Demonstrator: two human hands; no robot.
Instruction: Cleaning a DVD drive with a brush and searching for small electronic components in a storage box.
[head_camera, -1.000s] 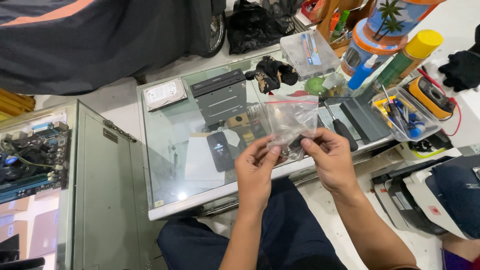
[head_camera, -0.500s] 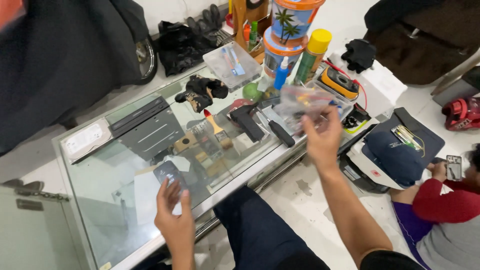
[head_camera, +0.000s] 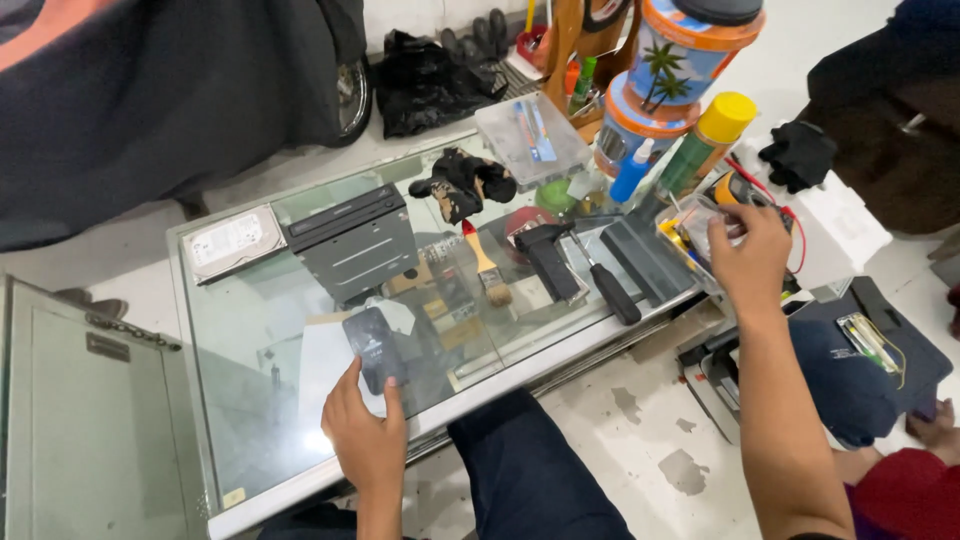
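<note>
So the left hand (head_camera: 368, 440) is down at the near edge of the glass-topped table (head_camera: 250, 440), fingers curled loosely around the bottom of a small dark flat card-shaped device (head_camera: 372, 348) that lies flat on the glass. The thumb sits on one side of it and the fingers on the other, so it's a light hold, not a squeeze. There's a white sheet of paper (head_camera: 320, 365) under the glass just beside that device.

The right hand (head_camera: 750, 262) is stretched way out past the far right end of the table, fingers bent down into a clear plastic tray (head_camera: 678, 222) full of small tools. It looks like the fingertips are pinched on something clear and crinkly, probably a little plastic bag, but the hand covers most of it, so I can't really tell what's in the grip.

Other stuff on the table: a bare hard drive (head_camera: 232, 243) at the far left corner, and a grey optical drive (head_camera: 352, 243) just beside it. Further right of the optical drive there's a small paint brush (head_camera: 485, 266) with a red and wood handle, then a black-handled screwdriver (head_camera: 610, 288) near the right end. A pair of black gloves (head_camera: 462, 182) lies at the far edge, with a clear lidded plastic box (head_camera: 532, 138) beside them. Off the right end of the table stands a green spray can with a yellow cap (head_camera: 705, 145), next to a blue bottle (head_camera: 632, 175).
</note>
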